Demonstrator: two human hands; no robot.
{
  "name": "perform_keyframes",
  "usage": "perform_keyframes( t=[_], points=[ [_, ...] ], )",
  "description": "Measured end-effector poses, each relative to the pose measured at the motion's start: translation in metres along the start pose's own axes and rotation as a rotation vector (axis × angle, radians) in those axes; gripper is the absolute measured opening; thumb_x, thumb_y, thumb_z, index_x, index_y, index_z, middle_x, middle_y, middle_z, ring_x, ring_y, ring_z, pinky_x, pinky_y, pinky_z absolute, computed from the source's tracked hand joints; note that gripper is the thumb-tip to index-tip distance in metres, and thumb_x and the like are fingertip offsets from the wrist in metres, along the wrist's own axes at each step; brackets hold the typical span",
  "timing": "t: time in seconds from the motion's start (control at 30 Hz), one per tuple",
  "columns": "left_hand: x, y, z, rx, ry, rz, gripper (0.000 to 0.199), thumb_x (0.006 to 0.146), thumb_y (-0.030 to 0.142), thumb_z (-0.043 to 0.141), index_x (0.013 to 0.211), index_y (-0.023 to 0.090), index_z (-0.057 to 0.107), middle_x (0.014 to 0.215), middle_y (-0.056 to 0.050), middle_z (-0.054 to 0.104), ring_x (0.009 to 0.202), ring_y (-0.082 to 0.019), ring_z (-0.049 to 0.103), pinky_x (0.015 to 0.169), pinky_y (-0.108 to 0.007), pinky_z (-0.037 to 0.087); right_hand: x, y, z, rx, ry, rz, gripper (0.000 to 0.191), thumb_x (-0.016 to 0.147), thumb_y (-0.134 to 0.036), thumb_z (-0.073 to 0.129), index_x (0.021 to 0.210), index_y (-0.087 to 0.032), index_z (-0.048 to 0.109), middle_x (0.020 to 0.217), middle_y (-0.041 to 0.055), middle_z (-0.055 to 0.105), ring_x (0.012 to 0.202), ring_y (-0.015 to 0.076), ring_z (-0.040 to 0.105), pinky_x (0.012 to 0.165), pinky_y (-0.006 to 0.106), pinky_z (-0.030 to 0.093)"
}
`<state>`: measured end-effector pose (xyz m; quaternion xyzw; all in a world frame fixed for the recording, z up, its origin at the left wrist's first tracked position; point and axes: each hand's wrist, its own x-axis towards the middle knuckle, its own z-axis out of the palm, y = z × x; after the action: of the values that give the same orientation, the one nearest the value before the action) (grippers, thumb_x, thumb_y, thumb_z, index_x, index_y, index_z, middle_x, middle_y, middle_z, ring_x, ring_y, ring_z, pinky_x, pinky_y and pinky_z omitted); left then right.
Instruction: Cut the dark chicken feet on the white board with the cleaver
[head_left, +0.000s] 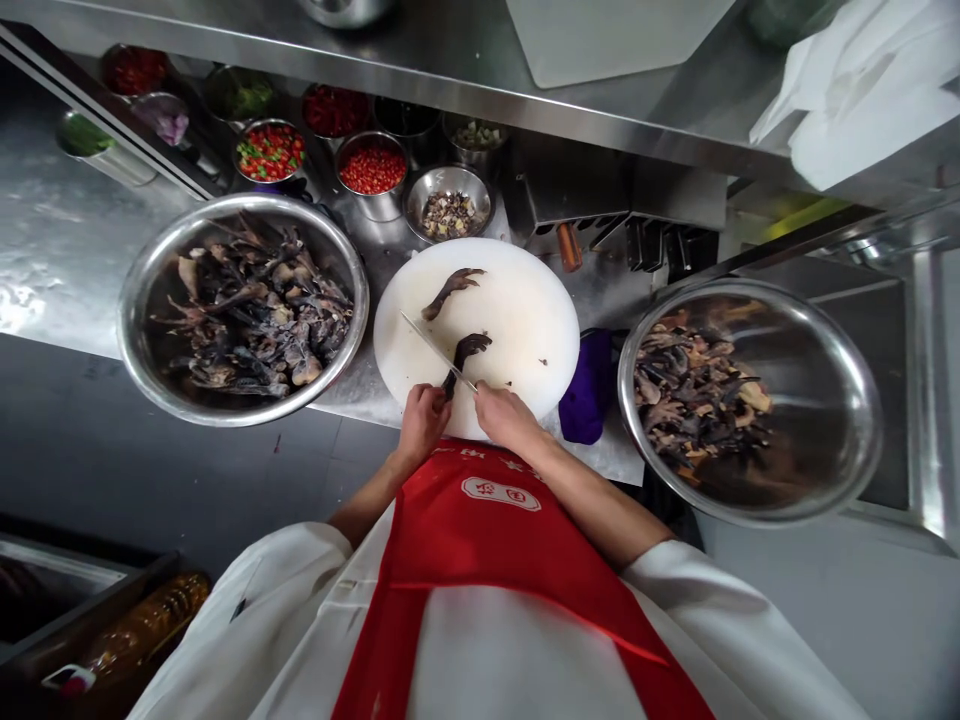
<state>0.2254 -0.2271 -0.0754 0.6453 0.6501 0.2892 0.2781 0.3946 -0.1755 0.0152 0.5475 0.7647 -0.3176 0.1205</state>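
Observation:
On the round white cutting board (525, 310) lies a dark chicken foot (470, 347), its toes pointing right. My left hand (424, 418) is closed on the foot's lower end at the board's near edge. My right hand (504, 412) grips a knife (431, 344), its handle hidden in the fingers. The blade slants up to the left and crosses the foot's leg; I cannot tell how deep it sits. Farther up the board, apart from both hands, rests a second dark chicken foot (452, 291). A few small dark scraps dot the board's right side.
A large steel bowl (129, 330) of dark feet stands left; another steel bowl (832, 400) with dark pieces stands right. Behind are several containers, including chopped red chillies (373, 168), below a steel shelf (450, 75). A purple cloth (586, 390) lies beside the board, near a knife rack (570, 185).

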Motion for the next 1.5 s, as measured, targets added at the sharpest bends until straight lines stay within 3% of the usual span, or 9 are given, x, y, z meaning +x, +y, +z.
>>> perform_keyframes(
  t=[0.27, 0.47, 0.63, 0.83, 1.1, 1.2, 1.37, 1.43, 1.5],
  points=[
    [0.004, -0.003, -0.005, 0.092, -0.080, -0.038, 0.031, 0.081, 0.020, 0.061, 0.111, 0.022, 0.058, 0.104, -0.009, 0.054, 0.098, -0.022, 0.056, 0.090, -0.039, 0.050, -0.013, 0.019, 0.002, 0.127, 0.082, 0.054, 0.029, 0.099, -0.032, 0.030, 0.107, -0.017, 0.054, 0.092, 0.0107, 0.070, 0.083, 0.0224, 0.065, 0.070, 0.028, 0.039],
    [0.065, 0.024, 0.006, 0.157, -0.061, -0.092, 0.034, 0.086, 0.028, 0.056, 0.119, 0.021, 0.056, 0.126, -0.015, 0.045, 0.104, -0.025, 0.055, 0.085, -0.040, 0.051, -0.061, 0.056, 0.016, 0.364, 0.381, 0.228, 0.030, 0.097, -0.039, 0.032, 0.098, -0.020, 0.054, 0.078, 0.0074, 0.068, 0.073, 0.0240, 0.064, 0.064, 0.029, 0.038],
    [0.118, 0.050, 0.018, 0.386, -0.171, -0.072, 0.050, 0.077, 0.048, 0.065, 0.120, 0.025, 0.053, 0.126, -0.017, 0.048, 0.113, -0.038, 0.047, 0.074, -0.047, 0.051, -0.109, 0.084, 0.044, 0.494, 0.338, 0.288, 0.029, 0.095, -0.042, 0.034, 0.089, -0.022, 0.053, 0.072, 0.0046, 0.065, 0.069, 0.0237, 0.063, 0.063, 0.030, 0.040],
    [0.161, 0.052, 0.016, 0.639, -0.453, 0.077, 0.048, 0.069, 0.034, 0.070, 0.112, 0.017, 0.056, 0.111, -0.018, 0.057, 0.105, -0.037, 0.055, 0.088, -0.053, 0.043, -0.140, 0.099, 0.064, 0.605, 0.175, 0.221, 0.028, 0.096, -0.040, 0.034, 0.088, -0.023, 0.056, 0.076, 0.0038, 0.066, 0.072, 0.0220, 0.063, 0.066, 0.031, 0.043],
    [0.203, 0.047, 0.006, 0.471, -0.405, -0.100, 0.042, 0.084, 0.034, 0.052, 0.124, 0.021, 0.051, 0.112, -0.013, 0.064, 0.102, -0.030, 0.061, 0.086, -0.041, 0.045, -0.113, 0.108, 0.046, 0.579, 0.071, 0.029, 0.026, 0.095, -0.036, 0.037, 0.083, -0.022, 0.056, 0.068, 0.0008, 0.061, 0.064, 0.0168, 0.057, 0.061, 0.027, 0.039],
    [0.214, 0.041, 0.005, 0.346, -0.348, -0.098, 0.044, 0.085, 0.027, 0.048, 0.129, 0.021, 0.049, 0.111, -0.010, 0.064, 0.102, -0.026, 0.060, 0.089, -0.038, 0.045, -0.089, 0.106, 0.036, 0.632, 0.114, 0.072, 0.025, 0.094, -0.036, 0.037, 0.089, -0.021, 0.057, 0.068, 0.0007, 0.062, 0.063, 0.0171, 0.059, 0.059, 0.026, 0.039],
    [0.228, 0.028, -0.011, 0.324, -0.277, 0.089, 0.034, 0.082, 0.027, 0.051, 0.114, 0.018, 0.062, 0.112, -0.011, 0.061, 0.107, -0.025, 0.056, 0.097, -0.035, 0.043, -0.059, 0.106, 0.025, 0.623, 0.247, 0.205, 0.029, 0.092, -0.036, 0.038, 0.105, -0.019, 0.058, 0.068, 0.0024, 0.064, 0.063, 0.0193, 0.061, 0.058, 0.027, 0.040],
    [0.232, 0.020, -0.023, 0.392, -0.206, 0.036, 0.035, 0.082, 0.027, 0.052, 0.114, 0.017, 0.062, 0.114, -0.012, 0.059, 0.109, -0.025, 0.054, 0.098, -0.036, 0.041, -0.057, 0.106, 0.023, 0.639, 0.283, 0.213, 0.031, 0.092, -0.037, 0.038, 0.109, -0.019, 0.058, 0.070, 0.0030, 0.066, 0.062, 0.0193, 0.061, 0.058, 0.027, 0.040],
    [0.233, 0.012, -0.032, 0.462, -0.247, -0.047, 0.036, 0.080, 0.032, 0.057, 0.112, 0.016, 0.062, 0.115, -0.014, 0.058, 0.107, -0.027, 0.055, 0.095, -0.037, 0.043, -0.062, 0.103, 0.021, 0.676, 0.279, 0.198, 0.032, 0.093, -0.038, 0.038, 0.110, -0.020, 0.057, 0.072, 0.0029, 0.066, 0.062, 0.0191, 0.062, 0.057, 0.027, 0.041]
  ],
)
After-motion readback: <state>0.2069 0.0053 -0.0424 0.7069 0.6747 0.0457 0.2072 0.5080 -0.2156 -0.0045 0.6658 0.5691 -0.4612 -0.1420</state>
